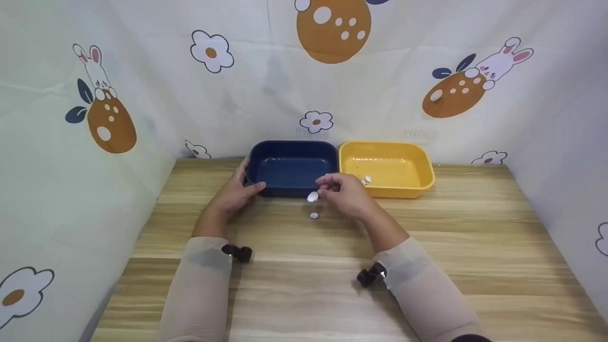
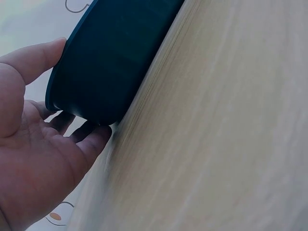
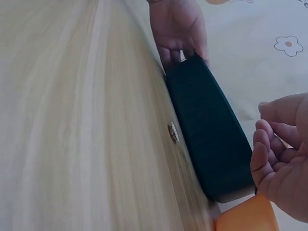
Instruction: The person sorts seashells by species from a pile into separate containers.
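My left hand grips the left end of a navy-blue box. In the left wrist view its thumb rests on the rim, with the other fingers against the end wall and base. My right hand hovers at the box's front right corner, fingers loosely bent; in the right wrist view nothing shows between them. Just left of its fingertips appears a white shell-like piece; a smaller white piece lies on the table in front. The right wrist view shows one shell-like piece beside the box.
A yellow box stands against the navy box's right side, with small white pieces inside, partly hidden by my right hand. Both boxes sit at the back of the wood-grain table, before a patterned cloth wall.
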Available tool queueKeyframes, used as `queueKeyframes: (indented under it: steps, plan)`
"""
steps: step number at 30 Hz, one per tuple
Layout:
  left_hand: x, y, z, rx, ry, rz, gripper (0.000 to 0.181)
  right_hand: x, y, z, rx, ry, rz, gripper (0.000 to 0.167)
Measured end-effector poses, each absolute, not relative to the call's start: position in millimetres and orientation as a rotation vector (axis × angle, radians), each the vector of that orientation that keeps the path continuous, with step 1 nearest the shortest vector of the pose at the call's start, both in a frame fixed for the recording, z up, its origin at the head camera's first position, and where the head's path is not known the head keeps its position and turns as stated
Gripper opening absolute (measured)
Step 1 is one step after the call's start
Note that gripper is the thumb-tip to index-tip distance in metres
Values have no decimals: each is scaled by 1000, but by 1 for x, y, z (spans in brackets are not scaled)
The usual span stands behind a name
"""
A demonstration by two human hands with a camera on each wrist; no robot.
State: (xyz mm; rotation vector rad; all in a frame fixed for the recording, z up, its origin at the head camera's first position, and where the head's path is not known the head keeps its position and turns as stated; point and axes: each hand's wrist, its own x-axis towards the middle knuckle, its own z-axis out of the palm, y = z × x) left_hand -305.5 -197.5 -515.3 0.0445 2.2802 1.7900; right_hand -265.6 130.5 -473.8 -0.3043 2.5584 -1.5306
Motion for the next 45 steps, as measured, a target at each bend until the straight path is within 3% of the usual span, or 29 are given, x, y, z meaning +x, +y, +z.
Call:
queueKeyframes:
  steps: [33,45]
  plan:
    - [-302,-197,-514,69,2270,1799,101,-260,124,-482,-303,2477,-1513,25]
    - [-302,-196,-515,86,2277,1823,103,-260,127,-497,-441,2501,-1419,26]
